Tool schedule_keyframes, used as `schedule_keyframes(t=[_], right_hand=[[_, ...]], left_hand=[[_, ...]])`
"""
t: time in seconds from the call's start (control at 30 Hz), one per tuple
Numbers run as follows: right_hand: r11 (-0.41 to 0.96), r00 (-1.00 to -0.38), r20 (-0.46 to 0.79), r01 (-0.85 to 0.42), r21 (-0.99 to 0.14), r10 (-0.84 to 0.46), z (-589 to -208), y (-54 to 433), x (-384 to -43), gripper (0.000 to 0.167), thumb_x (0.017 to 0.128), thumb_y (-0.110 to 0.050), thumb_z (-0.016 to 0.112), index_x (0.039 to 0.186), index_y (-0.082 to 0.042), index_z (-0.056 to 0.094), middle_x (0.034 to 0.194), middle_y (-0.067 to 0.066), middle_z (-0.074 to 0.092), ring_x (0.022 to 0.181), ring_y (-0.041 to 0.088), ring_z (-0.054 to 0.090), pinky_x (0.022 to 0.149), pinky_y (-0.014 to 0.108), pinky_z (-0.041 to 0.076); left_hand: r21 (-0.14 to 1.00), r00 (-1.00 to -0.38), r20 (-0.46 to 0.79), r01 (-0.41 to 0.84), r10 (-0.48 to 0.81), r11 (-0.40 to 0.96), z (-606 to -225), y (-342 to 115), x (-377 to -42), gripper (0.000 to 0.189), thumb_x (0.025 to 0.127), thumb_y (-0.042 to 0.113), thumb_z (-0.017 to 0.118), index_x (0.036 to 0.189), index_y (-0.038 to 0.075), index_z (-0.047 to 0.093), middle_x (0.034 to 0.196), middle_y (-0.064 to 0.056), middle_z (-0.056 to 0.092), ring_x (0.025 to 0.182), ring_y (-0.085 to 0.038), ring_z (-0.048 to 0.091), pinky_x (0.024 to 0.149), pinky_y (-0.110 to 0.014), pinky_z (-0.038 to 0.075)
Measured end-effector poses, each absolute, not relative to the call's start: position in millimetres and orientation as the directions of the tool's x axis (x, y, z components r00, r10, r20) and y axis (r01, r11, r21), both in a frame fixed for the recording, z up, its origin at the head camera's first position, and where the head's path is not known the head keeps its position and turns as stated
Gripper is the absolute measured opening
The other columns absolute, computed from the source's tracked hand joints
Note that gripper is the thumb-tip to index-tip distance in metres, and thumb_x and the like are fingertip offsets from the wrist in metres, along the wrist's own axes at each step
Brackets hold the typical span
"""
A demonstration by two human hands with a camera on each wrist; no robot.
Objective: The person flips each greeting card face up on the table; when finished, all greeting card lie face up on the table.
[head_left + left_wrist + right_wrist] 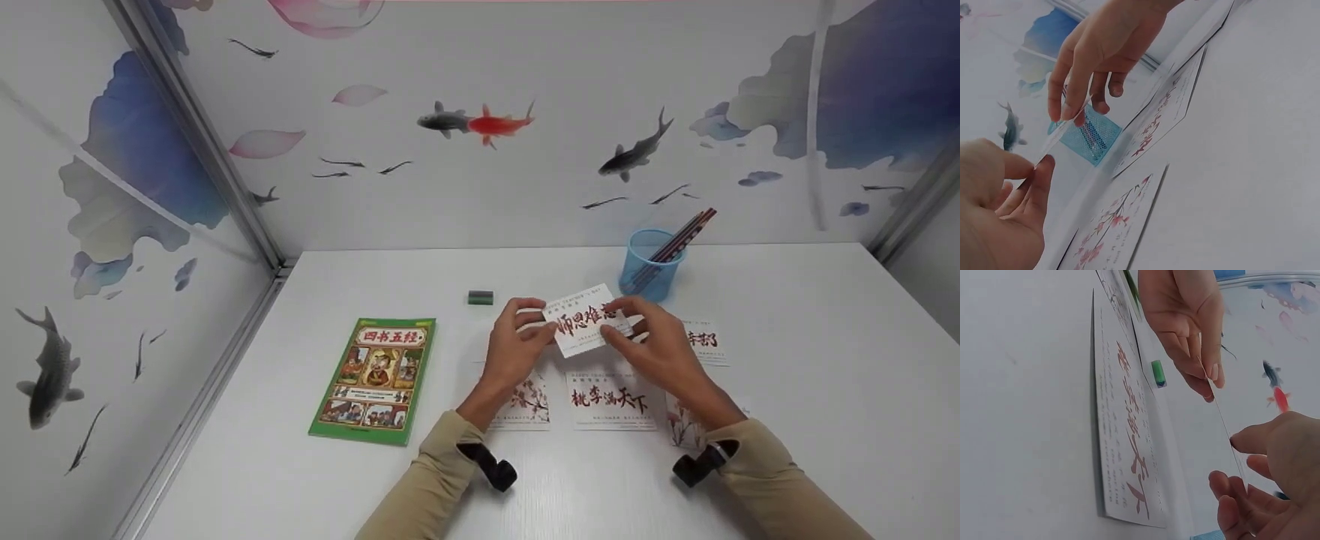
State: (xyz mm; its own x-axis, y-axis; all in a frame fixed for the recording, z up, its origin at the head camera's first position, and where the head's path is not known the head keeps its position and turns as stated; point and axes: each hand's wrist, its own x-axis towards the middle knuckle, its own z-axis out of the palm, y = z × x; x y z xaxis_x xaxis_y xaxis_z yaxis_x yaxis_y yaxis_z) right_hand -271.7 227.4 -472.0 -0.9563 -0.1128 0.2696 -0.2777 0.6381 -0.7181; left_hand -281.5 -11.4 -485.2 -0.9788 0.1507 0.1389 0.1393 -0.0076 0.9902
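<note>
A white card (579, 341) with red brush-style characters is held tilted above the table by both hands. My left hand (516, 345) pinches its left edge between thumb and fingers, while my right hand (661, 349) pinches the right edge. Edge-on, the card (1055, 138) looks like a thin sheet in the left wrist view. Beneath the hands lie more cards: one with red characters (609, 401), one with blossom branches (531, 405), another lettered card (709, 343) at the right, and a flower card (684, 424) partly covered by the right wrist.
A green book (373, 382) with a comic-style cover lies at the left. Behind the hands are a small green-and-grey block (481, 298) and a blue mesh cup (646, 274) of pencils (682, 236). White printed panels (360, 217) enclose the table's back and sides.
</note>
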Motion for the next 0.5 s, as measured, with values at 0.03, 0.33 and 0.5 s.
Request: schedule_keyframes(t=[0.03, 0.33, 0.5], right_hand=[[0.639, -0.957, 0.265, -0.279, -0.717, -0.12, -472, 228, -272, 0.039, 0.103, -0.027, 0.077, 0.138, -0.015, 0.068, 0.136, 0.019, 0.068, 0.1, 0.03, 0.073, 0.081, 0.034, 0.058], [0.686, -0.963, 0.163, -0.268, -0.677, -0.216, -475, 228, -270, 0.048, 0.097, -0.02, 0.083, 0.143, -0.011, 0.068, 0.136, 0.019, 0.067, 0.099, 0.027, 0.075, 0.079, 0.028, 0.058], [0.701, -0.962, 0.13, -0.263, -0.663, -0.239, -476, 231, -272, 0.05, 0.095, -0.009, 0.082, 0.143, -0.008, 0.066, 0.124, 0.017, 0.07, 0.096, 0.025, 0.073, 0.076, 0.028, 0.056]], left_hand=[[0.989, -0.981, 0.147, 0.15, 0.125, 0.01, -485, -12, -282, 0.034, 0.105, 0.01, 0.071, 0.138, 0.007, 0.063, 0.129, -0.01, 0.071, 0.112, -0.018, 0.077, 0.097, -0.037, 0.065], [0.904, -0.96, 0.184, 0.25, 0.213, 0.346, -481, -8, -279, 0.044, 0.101, 0.008, 0.075, 0.144, 0.008, 0.066, 0.162, -0.012, 0.053, 0.136, -0.026, 0.066, 0.103, -0.027, 0.06], [0.724, -0.933, 0.219, 0.352, 0.286, 0.594, -481, -2, -279, 0.051, 0.096, 0.002, 0.078, 0.146, 0.003, 0.066, 0.166, -0.017, 0.047, 0.147, -0.028, 0.056, 0.113, -0.033, 0.056]])
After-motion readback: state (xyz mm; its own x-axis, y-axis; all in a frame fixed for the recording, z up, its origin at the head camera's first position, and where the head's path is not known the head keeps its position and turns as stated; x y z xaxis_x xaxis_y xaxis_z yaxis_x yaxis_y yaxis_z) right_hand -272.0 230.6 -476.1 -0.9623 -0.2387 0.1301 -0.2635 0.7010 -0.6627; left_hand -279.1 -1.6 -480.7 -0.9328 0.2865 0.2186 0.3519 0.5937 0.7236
